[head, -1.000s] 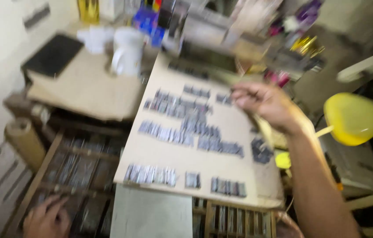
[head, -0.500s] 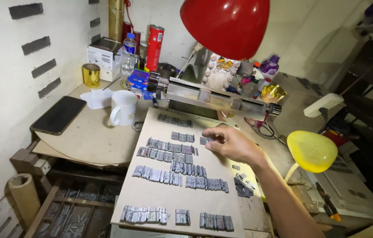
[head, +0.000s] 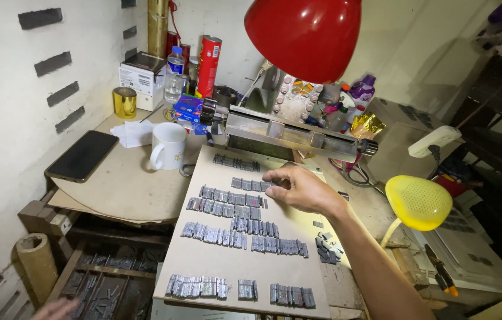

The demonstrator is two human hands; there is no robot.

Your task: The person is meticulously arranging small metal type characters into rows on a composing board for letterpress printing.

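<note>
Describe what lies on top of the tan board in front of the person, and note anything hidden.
On the tan board lie rows of small grey metal type pieces. The right hand rests over the upper rows, so whatever sits beneath its fingers cannot be seen.

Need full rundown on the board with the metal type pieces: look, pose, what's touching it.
The board is a flat, pale brown sheet, cardboard-like, lying tilted toward the camera across the desk edge and a tray of type below. Small grey metal type pieces sit on it in short rows, three groups along its near edge, and a loose pile lies at its right side. Its far edge meets a metal bar tool. The right hand rests over the upper rows, fingertips down.
</note>
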